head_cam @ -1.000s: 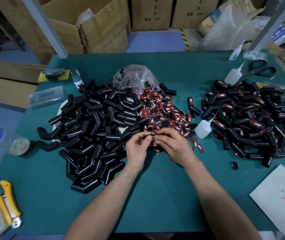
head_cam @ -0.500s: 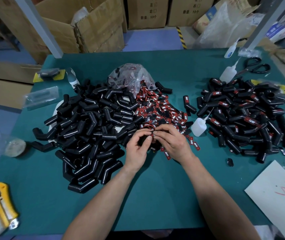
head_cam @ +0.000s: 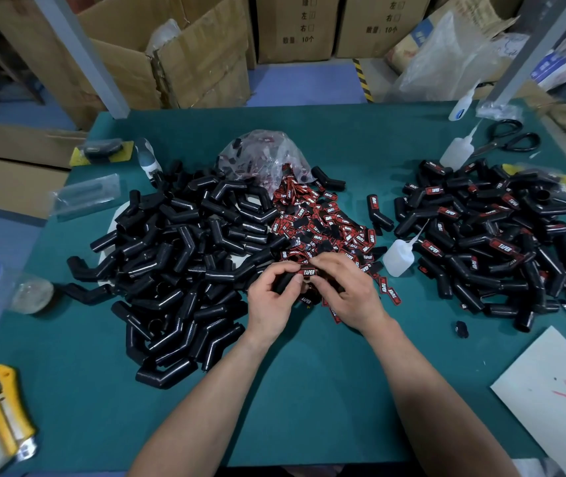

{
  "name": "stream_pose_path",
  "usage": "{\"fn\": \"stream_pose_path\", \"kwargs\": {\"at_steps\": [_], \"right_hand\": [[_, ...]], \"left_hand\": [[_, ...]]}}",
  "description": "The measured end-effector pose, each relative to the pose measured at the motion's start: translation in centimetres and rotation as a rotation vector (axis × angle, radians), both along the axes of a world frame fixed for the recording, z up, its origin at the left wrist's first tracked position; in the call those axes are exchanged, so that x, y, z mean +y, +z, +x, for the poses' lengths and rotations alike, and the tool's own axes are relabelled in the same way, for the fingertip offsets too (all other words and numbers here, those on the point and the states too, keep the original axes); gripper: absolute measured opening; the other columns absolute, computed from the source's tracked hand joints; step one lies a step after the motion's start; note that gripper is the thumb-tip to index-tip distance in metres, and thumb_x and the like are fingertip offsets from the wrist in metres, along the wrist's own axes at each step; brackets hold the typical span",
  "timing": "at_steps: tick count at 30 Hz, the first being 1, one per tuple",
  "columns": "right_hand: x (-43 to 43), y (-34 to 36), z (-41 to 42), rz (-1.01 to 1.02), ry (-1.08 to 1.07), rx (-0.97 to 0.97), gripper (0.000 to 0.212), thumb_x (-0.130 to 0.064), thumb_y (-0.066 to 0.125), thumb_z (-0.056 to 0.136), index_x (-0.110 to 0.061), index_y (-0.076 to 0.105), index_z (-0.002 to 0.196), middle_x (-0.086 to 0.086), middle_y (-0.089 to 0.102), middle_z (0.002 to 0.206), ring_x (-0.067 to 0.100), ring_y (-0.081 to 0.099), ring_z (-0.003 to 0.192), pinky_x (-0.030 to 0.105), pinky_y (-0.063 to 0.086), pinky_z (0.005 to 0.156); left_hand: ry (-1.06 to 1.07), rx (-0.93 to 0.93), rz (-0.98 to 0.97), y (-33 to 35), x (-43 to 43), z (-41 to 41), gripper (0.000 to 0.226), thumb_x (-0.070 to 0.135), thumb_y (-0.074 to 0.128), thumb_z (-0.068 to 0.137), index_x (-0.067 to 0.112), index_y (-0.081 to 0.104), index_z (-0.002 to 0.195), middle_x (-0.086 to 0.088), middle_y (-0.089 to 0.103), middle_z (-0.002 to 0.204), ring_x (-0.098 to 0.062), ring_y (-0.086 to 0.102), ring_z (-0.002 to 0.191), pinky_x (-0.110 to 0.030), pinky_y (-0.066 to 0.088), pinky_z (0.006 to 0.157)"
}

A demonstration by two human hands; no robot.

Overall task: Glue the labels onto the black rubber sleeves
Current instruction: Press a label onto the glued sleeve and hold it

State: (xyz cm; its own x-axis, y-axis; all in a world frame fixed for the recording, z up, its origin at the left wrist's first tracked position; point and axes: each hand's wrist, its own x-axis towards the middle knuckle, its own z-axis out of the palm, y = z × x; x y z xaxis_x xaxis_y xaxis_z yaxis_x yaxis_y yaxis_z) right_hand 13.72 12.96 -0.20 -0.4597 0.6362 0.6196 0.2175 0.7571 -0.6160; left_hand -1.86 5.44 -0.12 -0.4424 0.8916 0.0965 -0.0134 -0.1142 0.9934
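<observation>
A label (head_cam: 309,272) now shows face-up on the sleeve (head_cam: 283,282) in the left hand (head_cam: 271,304), with the right hand (head_cam: 347,290) pinching its end.

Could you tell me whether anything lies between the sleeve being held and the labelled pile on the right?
Yes: a white glue bottle sits between the held sleeve and the labelled pile, with loose labels scattered near it. Carried above them, the path looks open.

- "TAPER", in white letters, on the red-and-black label (head_cam: 309,272) that the right hand (head_cam: 347,294) pinches onto a black sleeve (head_cam: 283,281) gripped by the left hand (head_cam: 271,304).
- "TAPER" on loose labels (head_cam: 328,220) in the middle heap and on labelled sleeves (head_cam: 503,247) in the right pile.
- "左", "右" and "数量: 10个" printed on two cardboard boxes (head_cam: 295,49) behind the table (head_cam: 309,390).
</observation>
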Motion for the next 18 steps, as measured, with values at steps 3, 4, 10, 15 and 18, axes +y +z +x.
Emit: {"fn": "stream_pose_path", "kwargs": {"at_steps": [3, 4, 10, 15, 18], "right_hand": [[0.15, 0.04, 0.01, 0.008, 0.010, -0.015, 0.019, -0.009, 0.066, 0.098, 0.003, 0.070, 0.111, 0.014, 0.064, 0.115, 0.016, 0.062, 0.111, 0.027, 0.049, 0.096], [0.18, 0.03, -0.02, 0.010, 0.010, -0.017, 0.018, -0.009, 0.066, 0.098, 0.003, 0.071, 0.110, 0.014, 0.065, 0.115, 0.016, 0.062, 0.111, 0.026, 0.049, 0.096], [0.14, 0.00, -0.08, -0.003, 0.013, -0.017, 0.017, -0.009, 0.066, 0.098, 0.002, 0.070, 0.110, 0.011, 0.064, 0.115, 0.012, 0.062, 0.110, 0.024, 0.049, 0.096], [0.13, -0.17, 0.17, -0.036, 0.020, -0.013, 0.017, -0.006, 0.067, 0.096, 0.000, 0.069, 0.112, 0.009, 0.063, 0.116, 0.015, 0.063, 0.109, 0.024, 0.049, 0.094], [0.06, -0.11, 0.08, -0.061, 0.036, -0.013, 0.017, -0.005, 0.068, 0.095, -0.001, 0.069, 0.111, 0.008, 0.064, 0.115, 0.015, 0.063, 0.108, 0.024, 0.049, 0.094]], "left_hand": [[0.003, 0.024, 0.011, -0.02, -0.09, 0.00, 0.020, 0.028, 0.071, 0.088, 0.043, 0.075, 0.101, 0.011, 0.074, 0.108, -0.019, 0.071, 0.103, -0.064, 0.057, 0.090], [0.005, 0.029, 0.014, -0.01, -0.09, -0.02, 0.021, 0.027, 0.071, 0.089, 0.044, 0.075, 0.101, 0.012, 0.074, 0.108, -0.019, 0.071, 0.104, -0.064, 0.057, 0.091], [-0.005, 0.041, 0.047, 0.34, -0.01, -0.20, 0.024, 0.026, 0.071, 0.088, 0.046, 0.074, 0.101, 0.016, 0.074, 0.109, -0.011, 0.070, 0.105, -0.042, 0.058, 0.095], [-0.074, -0.063, 0.061, 0.14, -0.14, -0.60, 0.015, 0.021, 0.074, 0.088, 0.030, 0.076, 0.100, 0.004, 0.074, 0.109, -0.031, 0.070, 0.099, -0.053, 0.061, 0.082], [-0.078, 0.023, 0.067, -0.14, -0.02, -0.68, 0.013, 0.014, 0.073, 0.088, 0.018, 0.071, 0.100, 0.011, 0.073, 0.108, -0.019, 0.069, 0.103, -0.051, 0.058, 0.090]]}}
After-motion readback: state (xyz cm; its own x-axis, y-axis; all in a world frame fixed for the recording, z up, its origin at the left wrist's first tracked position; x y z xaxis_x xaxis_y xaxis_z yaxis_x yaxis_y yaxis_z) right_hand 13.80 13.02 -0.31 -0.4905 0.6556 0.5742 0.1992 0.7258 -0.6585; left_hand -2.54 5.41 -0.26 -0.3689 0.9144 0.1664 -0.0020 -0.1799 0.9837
